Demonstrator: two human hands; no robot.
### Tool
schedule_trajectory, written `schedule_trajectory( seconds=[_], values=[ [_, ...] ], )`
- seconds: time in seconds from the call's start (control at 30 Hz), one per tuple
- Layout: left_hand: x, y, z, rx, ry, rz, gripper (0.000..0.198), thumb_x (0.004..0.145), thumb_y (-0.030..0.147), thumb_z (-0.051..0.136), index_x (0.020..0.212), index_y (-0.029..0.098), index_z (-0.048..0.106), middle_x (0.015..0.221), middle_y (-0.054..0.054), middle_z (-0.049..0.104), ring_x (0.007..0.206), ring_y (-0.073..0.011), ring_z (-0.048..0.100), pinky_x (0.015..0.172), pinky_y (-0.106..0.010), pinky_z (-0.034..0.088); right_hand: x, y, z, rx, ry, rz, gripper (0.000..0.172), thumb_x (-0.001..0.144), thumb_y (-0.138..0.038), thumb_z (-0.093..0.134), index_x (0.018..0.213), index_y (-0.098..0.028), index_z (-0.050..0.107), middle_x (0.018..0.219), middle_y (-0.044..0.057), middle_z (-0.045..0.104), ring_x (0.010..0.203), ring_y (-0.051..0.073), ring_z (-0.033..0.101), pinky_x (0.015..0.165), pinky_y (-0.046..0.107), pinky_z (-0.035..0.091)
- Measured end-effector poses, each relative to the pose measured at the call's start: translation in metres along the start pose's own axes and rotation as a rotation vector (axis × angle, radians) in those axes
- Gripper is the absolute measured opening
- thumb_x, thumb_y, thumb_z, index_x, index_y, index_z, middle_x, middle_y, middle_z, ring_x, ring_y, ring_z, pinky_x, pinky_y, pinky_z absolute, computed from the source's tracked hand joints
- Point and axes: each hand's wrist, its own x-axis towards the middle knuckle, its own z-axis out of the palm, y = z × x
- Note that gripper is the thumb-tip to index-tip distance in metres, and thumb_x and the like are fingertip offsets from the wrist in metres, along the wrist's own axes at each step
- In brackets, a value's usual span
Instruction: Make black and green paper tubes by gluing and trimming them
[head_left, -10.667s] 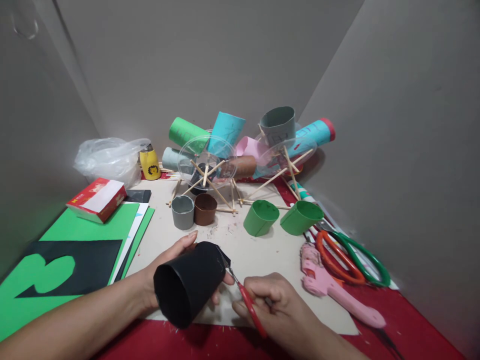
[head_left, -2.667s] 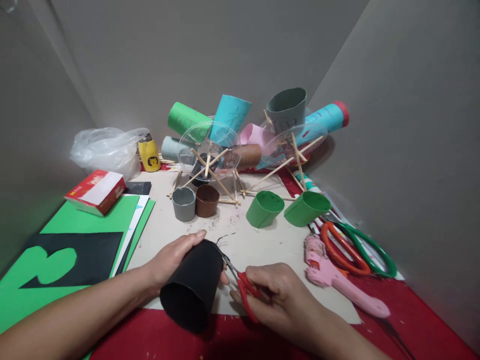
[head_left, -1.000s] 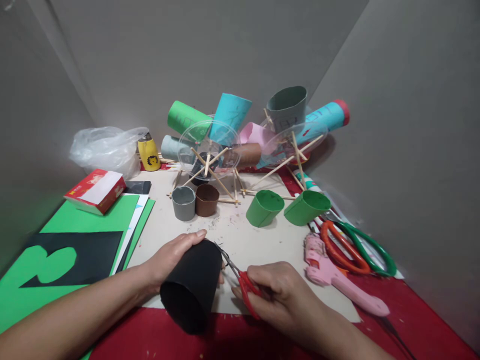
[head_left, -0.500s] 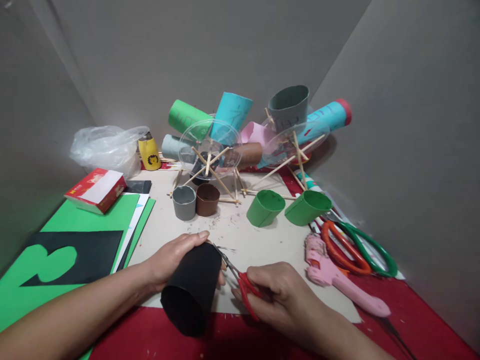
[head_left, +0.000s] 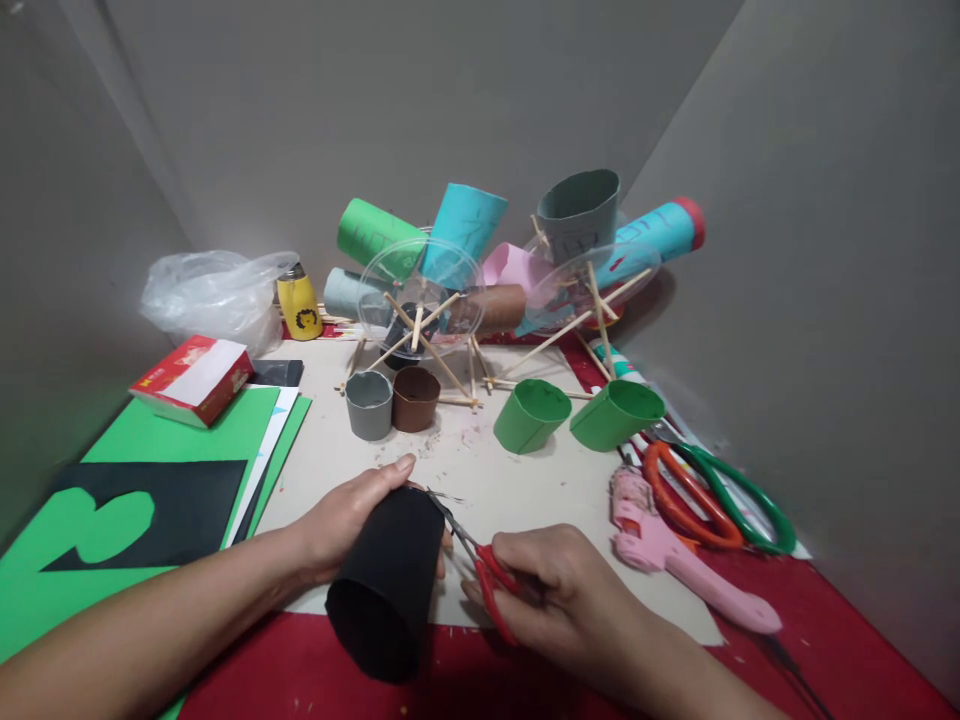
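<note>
My left hand [head_left: 346, 513] is wrapped round a black paper tube [head_left: 386, 585], holding it tilted with its open end toward me. My right hand [head_left: 559, 590] grips small red-handled scissors [head_left: 480, 570], whose blades meet the far rim of the tube. A thin black sliver sticks out at that rim. Both hands hover just above a beige cardboard sheet [head_left: 495, 480] near the table's front edge.
Grey [head_left: 368, 404], brown [head_left: 415, 399] and two green paper cups [head_left: 531, 414] stand behind. A wheel of sticks, clear discs and coloured tubes [head_left: 480, 290] fills the back. A pink glue gun [head_left: 667, 555] and large scissors [head_left: 712, 495] lie to the right, green and black paper [head_left: 150, 490] to the left.
The black tube has turned slightly in my left hand and its near end has dropped a little. The scissors stay at its far rim, and a thin black strip has been trimmed away.
</note>
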Motion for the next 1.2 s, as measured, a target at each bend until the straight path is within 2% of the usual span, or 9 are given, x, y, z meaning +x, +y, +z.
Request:
schedule_trajectory(
  seconds=[0.17,0.4,0.7,1.2],
  values=[
    [0.002,-0.002,-0.004,-0.050,0.003,-0.007,0.066,0.088,0.067,0.040,0.077,0.011,0.073,0.071,-0.013,0.072,0.069,-0.0217,0.064,0.072,-0.031,0.046,-0.002,0.000,-0.001,0.016,-0.010,0.006,0.028,0.080,-0.016,0.050,0.059,-0.021,0.032,0.052,-0.008,0.033,0.049,0.008,0.027,0.046,0.020,0.023],
    [0.010,-0.007,-0.013,-0.162,-0.032,0.094,0.062,0.085,0.066,0.046,0.081,0.009,0.070,0.076,-0.015,0.074,0.074,-0.0227,0.066,0.076,-0.031,0.046,-0.002,-0.001,0.000,0.029,-0.005,0.022,0.029,0.082,-0.018,0.052,0.057,-0.021,0.036,0.050,-0.007,0.035,0.047,0.007,0.028,0.044,0.020,0.023],
    [0.010,-0.011,-0.009,-0.105,-0.004,0.071,0.054,0.085,0.063,0.050,0.076,0.012,0.067,0.073,-0.013,0.074,0.071,-0.0208,0.065,0.074,-0.030,0.045,-0.001,0.001,0.003,-0.008,0.026,0.011,0.029,0.081,-0.019,0.054,0.060,-0.021,0.035,0.053,-0.008,0.030,0.048,0.008,0.026,0.045,0.020,0.023],
    [0.011,-0.012,-0.010,-0.127,-0.060,0.082,0.054,0.087,0.060,0.047,0.076,0.011,0.069,0.072,-0.013,0.074,0.065,-0.0193,0.063,0.071,-0.030,0.045,-0.001,-0.002,0.001,0.035,0.003,-0.007,0.028,0.082,-0.018,0.050,0.060,-0.021,0.033,0.052,-0.008,0.032,0.048,0.007,0.028,0.045,0.020,0.023]
  ],
)
